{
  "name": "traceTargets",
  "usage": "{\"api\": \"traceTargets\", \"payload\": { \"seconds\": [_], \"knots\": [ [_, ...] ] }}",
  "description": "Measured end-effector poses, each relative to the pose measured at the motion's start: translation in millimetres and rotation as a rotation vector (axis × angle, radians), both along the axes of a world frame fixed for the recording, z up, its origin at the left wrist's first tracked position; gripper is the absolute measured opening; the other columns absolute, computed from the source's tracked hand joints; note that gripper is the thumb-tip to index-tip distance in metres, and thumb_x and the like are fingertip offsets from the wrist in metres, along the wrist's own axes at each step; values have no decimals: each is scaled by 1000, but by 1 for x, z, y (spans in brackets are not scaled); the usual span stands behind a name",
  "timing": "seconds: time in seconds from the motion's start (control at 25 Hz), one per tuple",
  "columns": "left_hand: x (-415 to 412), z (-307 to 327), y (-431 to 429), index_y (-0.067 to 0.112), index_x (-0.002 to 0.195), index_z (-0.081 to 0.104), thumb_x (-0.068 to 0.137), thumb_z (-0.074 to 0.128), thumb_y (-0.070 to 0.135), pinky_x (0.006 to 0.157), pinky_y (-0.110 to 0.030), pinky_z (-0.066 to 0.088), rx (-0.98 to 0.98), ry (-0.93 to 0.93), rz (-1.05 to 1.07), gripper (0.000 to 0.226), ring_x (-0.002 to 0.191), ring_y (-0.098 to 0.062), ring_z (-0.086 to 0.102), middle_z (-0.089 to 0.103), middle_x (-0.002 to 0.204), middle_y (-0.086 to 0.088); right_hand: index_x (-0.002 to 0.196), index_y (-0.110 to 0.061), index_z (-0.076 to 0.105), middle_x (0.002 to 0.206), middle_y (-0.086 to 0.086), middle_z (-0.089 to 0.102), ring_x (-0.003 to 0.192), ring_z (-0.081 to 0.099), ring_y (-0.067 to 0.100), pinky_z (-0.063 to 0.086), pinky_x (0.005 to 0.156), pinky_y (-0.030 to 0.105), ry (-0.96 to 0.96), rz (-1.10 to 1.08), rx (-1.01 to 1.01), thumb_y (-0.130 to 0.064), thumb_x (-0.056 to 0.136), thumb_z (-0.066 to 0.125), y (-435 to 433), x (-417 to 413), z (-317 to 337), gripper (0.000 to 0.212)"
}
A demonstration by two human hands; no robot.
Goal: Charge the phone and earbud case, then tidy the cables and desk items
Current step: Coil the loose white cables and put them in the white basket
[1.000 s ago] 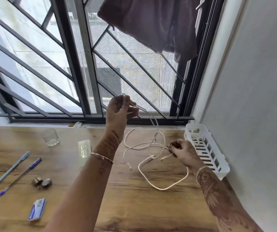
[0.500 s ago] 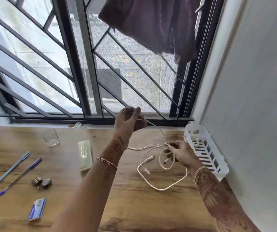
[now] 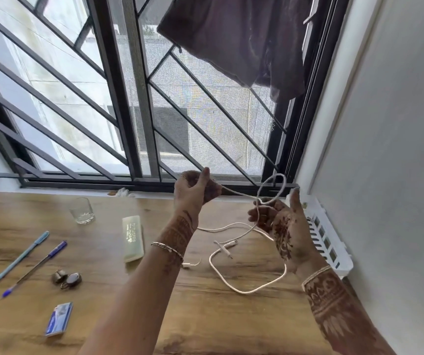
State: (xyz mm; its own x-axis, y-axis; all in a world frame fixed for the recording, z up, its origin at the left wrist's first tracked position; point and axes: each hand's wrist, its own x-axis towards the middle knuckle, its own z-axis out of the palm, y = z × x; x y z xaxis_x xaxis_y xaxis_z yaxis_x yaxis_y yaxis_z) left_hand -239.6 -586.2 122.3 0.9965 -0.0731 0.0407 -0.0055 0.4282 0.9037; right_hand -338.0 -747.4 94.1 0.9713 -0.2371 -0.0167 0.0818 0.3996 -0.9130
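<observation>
Forearms reach up from six o'clock over the desk (image 3: 205,316). White cable (image 3: 246,290) trails loose at four o'clock. My right hand (image 3: 282,226), palm up and fingers spread, catches a loop; my left hand (image 3: 195,190) pinches it at twelve.

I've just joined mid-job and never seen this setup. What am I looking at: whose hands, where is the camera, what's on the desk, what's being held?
No machine here: a person works bare-handed, and the one camera sits on their head, looking forward and down.

The left hand pinches a white cable; the right hand is open, a loop of that cable draped over it. The rest trails onto the wooden desk.

On the desk: a glass, a pale case, two pens, two small metal pieces, a small blue box, and a white basket against the wall.
</observation>
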Motion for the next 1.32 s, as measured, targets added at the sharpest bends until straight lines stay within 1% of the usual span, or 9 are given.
{"api": "traceTargets", "payload": {
  "seconds": [0.2, 0.32, 0.52, 0.72, 0.88, 1.0, 1.08, 1.16, 1.32],
  "knots": [
    [6, -6, -2, 4, 93, 52, 90, 62, 18, 53, -28, 58, 4, 98, 23, 17, 50, -16, 65, 64, 70, -13, 99, -14, 60, 74, 5, 57, 58, 54, 10, 53, 64, 27, -7, -25, -34, -12, 93, 55, 11, 2, 12, 8],
    [4, -10, -4, 4, 91, 56, 93, 57, 22, 52, -25, 57, 139, 158, -130, 18, 53, -16, 64, 64, 74, -10, 96, -15, 60, 72, 3, 59, 59, 56, 10, 55, 62, 25, -48, -56, 47, -2, 93, 53, 16, 7, 17, 15],
    [-11, -22, -5, 13, 95, 64, 98, 44, 31, 64, -20, 44, 512, -10, -529, 28, 75, -12, 65, 71, 91, -4, 89, -15, 54, 73, 7, 65, 64, 64, 18, 58, 71, 32, -92, -25, 239, 0, 96, 45, 20, 21, 22, 19],
    [-19, -22, 14, 12, 111, 64, 98, 43, 38, 77, -22, 49, 753, -122, -907, 36, 82, -12, 64, 71, 100, -3, 88, -15, 55, 76, 8, 70, 72, 69, 19, 59, 76, 32, -113, -33, 307, 1, 97, 41, 19, 38, 25, 24],
    [-21, -17, 31, 13, 105, 67, 95, 54, 17, 71, -20, 50, 567, -234, -979, 17, 73, -7, 59, 67, 85, 4, 98, -8, 62, 84, 10, 72, 74, 69, 19, 57, 75, 29, -94, -26, 103, -2, 98, 39, 19, 49, 33, 24],
    [-23, -5, 28, 13, 100, 62, 91, 52, 18, 53, -18, 40, 259, -205, -841, 14, 61, -9, 56, 63, 73, 3, 104, -6, 60, 88, 10, 68, 76, 62, 19, 53, 79, 35, -41, -49, -269, 4, 93, 39, 23, 54, 25, 25],
    [-23, 2, 23, 12, 99, 61, 90, 52, 19, 48, -17, 41, 148, -203, -745, 14, 55, -11, 56, 61, 68, 0, 104, -15, 60, 85, 6, 68, 80, 65, 22, 52, 85, 41, -27, -18, -535, -12, 94, 52, 24, 54, 12, 13],
    [-22, 7, 18, 12, 102, 64, 89, 57, 15, 53, -18, 47, 109, -236, -705, 15, 56, -10, 56, 62, 69, 0, 98, -25, 61, 77, 4, 68, 74, 66, 19, 54, 79, 40, -22, -12, -743, -27, 93, 57, 26, 52, 2, 7],
    [-20, 17, 11, 5, 125, 54, 88, 52, -1, 68, -20, 55, -48, -260, -711, 38, 71, -10, 66, 71, 86, 1, 79, -32, 64, 60, -3, 59, 56, 50, 10, 46, 60, 33, -77, -85, -1048, -22, 90, 62, 34, 53, -1, 15]
  ]
}}
